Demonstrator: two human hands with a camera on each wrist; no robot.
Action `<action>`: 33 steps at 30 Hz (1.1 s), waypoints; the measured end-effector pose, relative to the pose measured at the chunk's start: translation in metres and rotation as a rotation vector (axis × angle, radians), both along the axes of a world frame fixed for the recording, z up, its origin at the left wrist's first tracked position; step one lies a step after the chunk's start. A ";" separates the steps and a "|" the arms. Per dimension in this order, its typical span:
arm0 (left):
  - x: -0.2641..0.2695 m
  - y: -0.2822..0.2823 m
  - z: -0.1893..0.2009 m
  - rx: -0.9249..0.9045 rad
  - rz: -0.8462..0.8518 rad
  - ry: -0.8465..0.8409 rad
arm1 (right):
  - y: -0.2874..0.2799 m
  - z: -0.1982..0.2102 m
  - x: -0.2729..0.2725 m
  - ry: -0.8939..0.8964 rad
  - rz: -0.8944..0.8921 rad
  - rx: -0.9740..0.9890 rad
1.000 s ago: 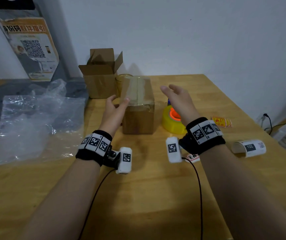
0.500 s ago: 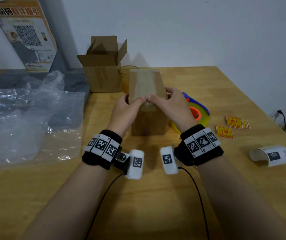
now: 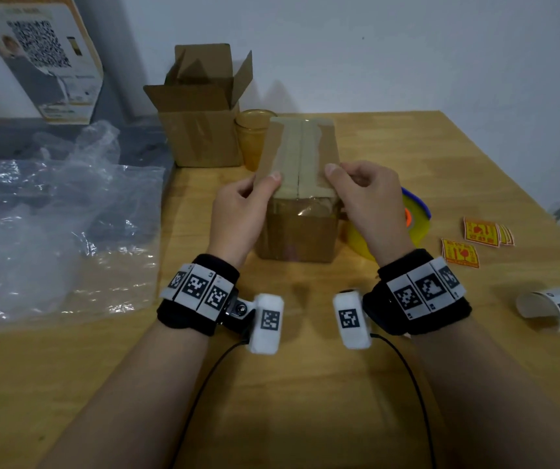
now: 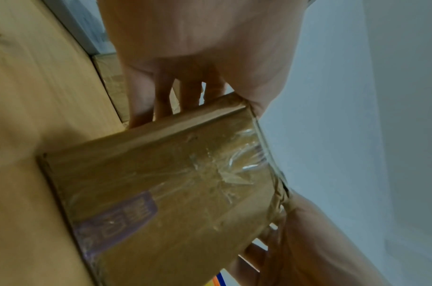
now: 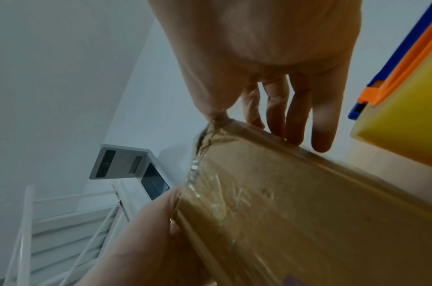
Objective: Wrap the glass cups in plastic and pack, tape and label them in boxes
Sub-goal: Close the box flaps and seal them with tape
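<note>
Taped brown cardboard box (image 3: 300, 184) stands on wooden table (image 3: 272, 384). L hand (image 3: 241, 211) & R hand (image 3: 370, 201) grip its top corners, thumbs on top, fingers down the sides.

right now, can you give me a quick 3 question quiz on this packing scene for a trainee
1. True or false: the taped box is gripped by both the left hand and the right hand.
2. Which item lies nearest the table's right edge? A) tape roll B) label roll C) plastic wrap
3. Fill in: the glass cup stands beside the ____ box, whose flaps are up.

Key: 1 true; 2 B; 3 open
</note>
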State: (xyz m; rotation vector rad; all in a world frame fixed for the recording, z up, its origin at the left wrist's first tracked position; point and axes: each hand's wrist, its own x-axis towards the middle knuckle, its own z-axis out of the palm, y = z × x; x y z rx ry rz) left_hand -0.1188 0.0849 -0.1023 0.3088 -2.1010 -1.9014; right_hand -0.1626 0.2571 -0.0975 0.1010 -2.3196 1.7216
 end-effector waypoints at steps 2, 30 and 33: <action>-0.001 0.000 -0.002 0.012 0.016 -0.003 | -0.001 0.000 0.002 0.038 -0.013 -0.007; -0.014 0.001 -0.036 -0.087 0.118 0.117 | -0.014 -0.017 -0.007 0.061 0.094 -0.138; -0.018 -0.005 -0.038 -0.038 0.079 0.090 | -0.015 -0.020 -0.010 0.030 0.092 -0.138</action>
